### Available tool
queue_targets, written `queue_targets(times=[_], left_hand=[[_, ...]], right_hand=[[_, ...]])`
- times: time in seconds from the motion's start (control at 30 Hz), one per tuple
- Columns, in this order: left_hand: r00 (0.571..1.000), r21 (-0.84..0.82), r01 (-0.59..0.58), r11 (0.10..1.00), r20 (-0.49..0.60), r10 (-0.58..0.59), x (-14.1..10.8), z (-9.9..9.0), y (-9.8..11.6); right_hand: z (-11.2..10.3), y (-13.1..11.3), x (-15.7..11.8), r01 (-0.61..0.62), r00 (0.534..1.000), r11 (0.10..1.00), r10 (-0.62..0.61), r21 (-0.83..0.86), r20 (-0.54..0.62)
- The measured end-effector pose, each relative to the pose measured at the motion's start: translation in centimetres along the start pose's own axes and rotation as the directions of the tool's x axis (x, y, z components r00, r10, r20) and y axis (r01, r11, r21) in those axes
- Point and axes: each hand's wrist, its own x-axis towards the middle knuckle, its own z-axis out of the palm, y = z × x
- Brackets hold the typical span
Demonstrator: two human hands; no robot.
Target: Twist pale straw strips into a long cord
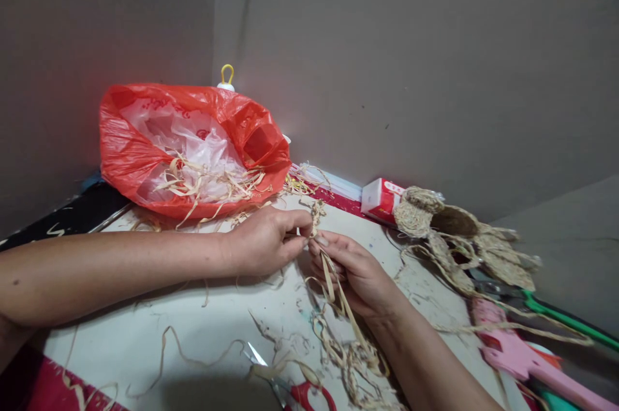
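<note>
One left hand (264, 243) and one right hand (355, 269) show, with one red bag (123, 162), one pair of scissors (296, 393), one pink glue gun (512, 353), one green-handled tool (570, 319) and one red-and-white packet (382, 199). The straw strands (355, 372) are too tangled to count.

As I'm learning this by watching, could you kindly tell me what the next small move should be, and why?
Probably to draw one loose fibre strand taut with the left hand, the right hand pinching: their fingertips meet near the lower end of the twisted length, and strands trail slack from the right hand.
</note>
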Motion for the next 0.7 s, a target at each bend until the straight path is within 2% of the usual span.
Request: queue_targets(times=[0.13,0.23,0.43,0.57,0.7], left_hand=[[0.996,0.018,-0.085,0.996,0.005,0.085,-0.1,0.0,-0.2],[0.989,0.100,-0.146,0.984,0.012,0.146,-0.3,0.1,-0.5],[0.986,0.276,-0.154,0.949,-0.017,0.165,-0.6,0.4,-1.0],[0.975,0.294,-0.222,0.930,0.049,0.218,-0.7,0.3,-1.1],[0.972,0.324,-0.230,0.918,0.126,0.199,-0.8,0.2,-1.0]], right_hand=[[0.1,0.0,0.1,-0.006,1.000,1.000,0.006,-0.010,-0.008],[0.2,0.0,0.0,-0.008,1.000,1.000,0.008,0.000,-0.017],[0.0,0.0,0.0,-0.012,1.000,1.000,0.012,0.018,-0.026],[-0.1,0.1,0.0,-0.007,0.999,1.000,0.006,-0.019,-0.040],[0.3,0.1,0.0,-0.017,0.997,0.998,0.013,-0.056,-0.073]])
